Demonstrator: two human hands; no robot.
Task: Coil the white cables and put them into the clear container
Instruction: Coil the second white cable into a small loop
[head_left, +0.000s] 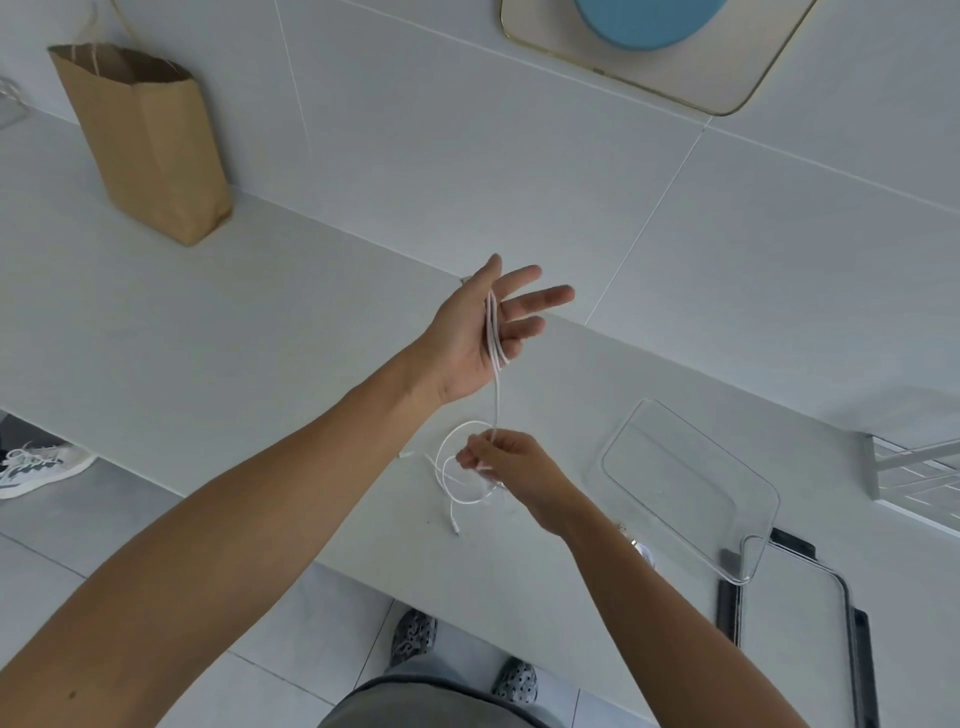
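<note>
White tiled walls meet a pale counter (270, 332) that runs across the middle of the frame, seen from above by a person standing at its near edge. At upper left a brown paper bag (148, 140) stands upright on the counter against the wall. At top right a cream tray with a gold rim (727, 93) shows a blue round shape on it. At right, a clear container (691, 488) sits on the counter, its near corner overlapping a lid with dark clips (795, 613) at lower right. A white rack (914, 467) shows at the right edge. Centre frame, the left hand (478, 332) is raised palm-up, fingers spread, with several turns of white cable (497, 395) looped over the palm between thumb and fingers. One strand drops straight down to the right hand (511, 465), which pinches it between curled fingers just above the counter. Loose loops of cable lie on the counter beneath that hand, left of the container, one plug end (455, 529) pointing toward the near edge. A sneaker (36, 465) shows on the floor at left.
</note>
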